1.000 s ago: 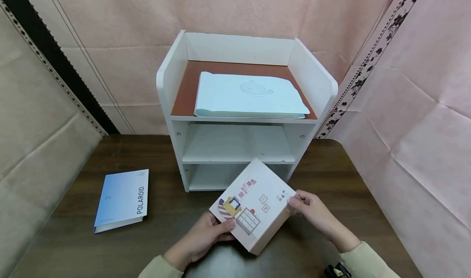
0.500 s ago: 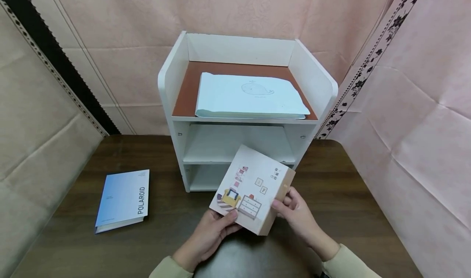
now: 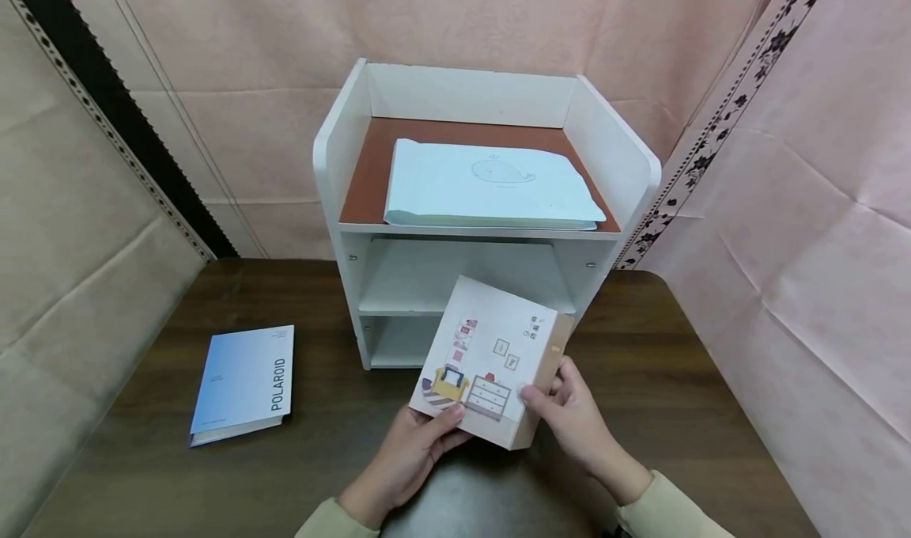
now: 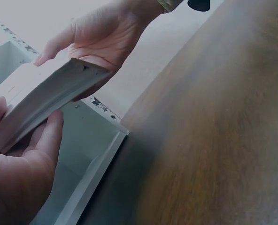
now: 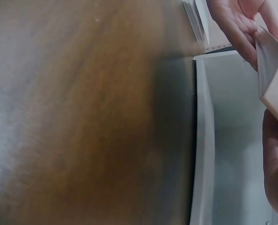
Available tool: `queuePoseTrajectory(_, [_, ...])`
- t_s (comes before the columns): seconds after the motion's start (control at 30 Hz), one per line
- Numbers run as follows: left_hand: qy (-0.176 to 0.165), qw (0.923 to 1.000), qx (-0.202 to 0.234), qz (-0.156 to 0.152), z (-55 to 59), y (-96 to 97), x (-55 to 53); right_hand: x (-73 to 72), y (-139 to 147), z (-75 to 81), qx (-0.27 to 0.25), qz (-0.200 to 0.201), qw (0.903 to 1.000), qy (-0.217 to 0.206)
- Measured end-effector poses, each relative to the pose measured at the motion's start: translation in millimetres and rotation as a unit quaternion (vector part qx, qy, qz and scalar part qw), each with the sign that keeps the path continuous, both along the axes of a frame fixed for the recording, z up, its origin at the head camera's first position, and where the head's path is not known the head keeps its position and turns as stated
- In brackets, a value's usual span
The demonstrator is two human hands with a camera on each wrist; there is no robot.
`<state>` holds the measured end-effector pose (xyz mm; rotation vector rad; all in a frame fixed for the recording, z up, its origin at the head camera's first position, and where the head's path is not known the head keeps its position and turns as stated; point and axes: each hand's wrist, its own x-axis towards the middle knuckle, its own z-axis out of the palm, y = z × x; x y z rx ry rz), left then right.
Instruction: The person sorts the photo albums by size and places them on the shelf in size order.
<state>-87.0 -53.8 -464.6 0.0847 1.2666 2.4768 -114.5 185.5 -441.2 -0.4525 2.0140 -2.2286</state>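
A thick book [image 3: 491, 356] with a white cover and drawings of a yellow armchair and a chest of drawers is held tilted above the table, in front of the shelf. My left hand [image 3: 409, 455] grips its lower left corner, thumb on the cover and fingers underneath. At the lower right side my right hand [image 3: 576, 427] pinches it, with the thumb on the cover's edge. In the left wrist view, the book's recessed edge [image 4: 50, 101] shows between both hands. The right wrist view catches only part of the book [image 5: 270, 61].
Behind the book stands a white shelf unit [image 3: 345, 277] with a brown top. On that top lies a pale blue, whale-printed book or pad [image 3: 484, 194]. A blue book marked POLAROID [image 3: 242, 384] lies on the dark wooden table [image 3: 142, 475] at left. Pink cloth surrounds the table.
The white book has turned upright-ward and moved slightly away from me. My right hand has slid down from its right corner to its lower right side. The left hand keeps its grip.
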Motion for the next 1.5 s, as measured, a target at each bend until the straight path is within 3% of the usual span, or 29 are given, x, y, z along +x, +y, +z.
queuePoseTrajectory(0.2, [0.004,0.9998,-0.019,0.006,2.4,-5.5,-2.5,-3.3,5.7,4.1,0.013,0.014,0.9998,0.008])
queuePoseTrajectory(0.43, [0.023,0.9965,-0.08,0.002,4.5,-14.1,-4.3,-9.0,9.3,6.8,0.029,0.028,0.9992,-0.006])
queuePoseTrajectory(0.57, [0.026,0.9953,-0.093,0.003,5.0,-14.7,-3.9,-11.8,8.9,9.6,0.035,0.035,0.9987,-0.01])
queuePoseTrajectory(1.03, [0.035,0.9957,-0.082,0.026,15.9,-10.3,-7.4,-19.1,5.6,18.1,0.058,0.002,0.9983,-0.008])
queuePoseTrajectory(1.33, [0.048,0.996,-0.07,0.027,25.5,-6.6,-7.8,-10.0,8.4,14.7,0.054,0.017,0.9984,-0.008])
queuePoseTrajectory(1.5, [0.05,0.9958,-0.058,0.051,30.4,-6.2,-9.9,-8.1,4.6,11.9,0.027,0.039,0.9989,-0.001])
